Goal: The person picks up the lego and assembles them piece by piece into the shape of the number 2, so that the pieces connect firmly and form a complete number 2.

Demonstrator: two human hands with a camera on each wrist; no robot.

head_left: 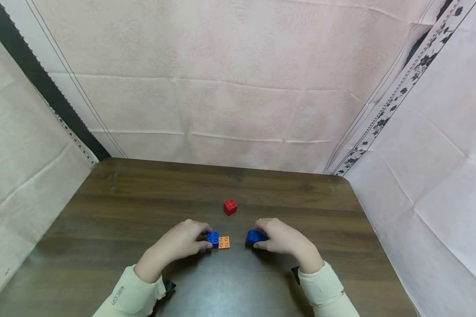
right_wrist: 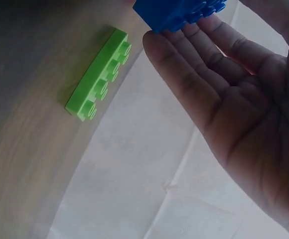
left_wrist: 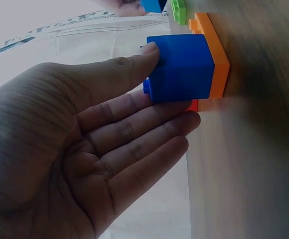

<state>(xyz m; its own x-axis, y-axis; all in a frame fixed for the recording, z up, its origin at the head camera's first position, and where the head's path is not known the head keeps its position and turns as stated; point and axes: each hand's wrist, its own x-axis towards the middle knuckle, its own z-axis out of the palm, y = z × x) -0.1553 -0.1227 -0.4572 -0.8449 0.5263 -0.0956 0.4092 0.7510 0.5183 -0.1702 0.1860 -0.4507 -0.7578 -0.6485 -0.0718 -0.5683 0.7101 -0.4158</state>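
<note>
My left hand (head_left: 184,238) pinches a blue brick (head_left: 212,238) between thumb and fingers. That brick sits on one end of a flat orange brick (head_left: 224,242), whose studs show to its right; the left wrist view has the orange brick (left_wrist: 220,64) under the blue one. To the right, my right hand (head_left: 280,237) grips a longer blue brick (head_left: 255,237), its studs visible in the right wrist view. A gap separates the two hands. Beyond the right hand lies a long light green brick (right_wrist: 97,74), mostly hidden by that hand in the head view.
A red brick (head_left: 230,207) rests on the brown wooden table (head_left: 162,185), farther back between the hands. Pale patterned cloth (head_left: 222,88) hangs behind the table's far edge and along both sides.
</note>
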